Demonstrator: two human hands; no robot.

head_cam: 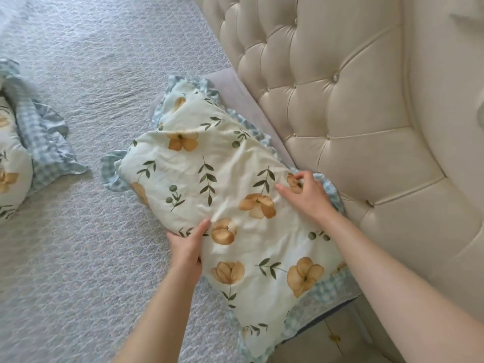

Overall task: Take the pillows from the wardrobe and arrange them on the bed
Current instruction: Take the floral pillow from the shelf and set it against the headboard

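The left hand (187, 248) grips the pillow's (235, 195) edge; the right hand (307, 195) rests on top, fingers seemingly pinching fabric.

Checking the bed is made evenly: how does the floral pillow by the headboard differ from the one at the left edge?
The floral pillow by the tufted cream headboard lies flat, fully visible, with the left hand and right hand on it. The floral pillow at the left edge is untouched, partly out of frame, its frill bunched. Both share orange flowers and blue gingham frills.
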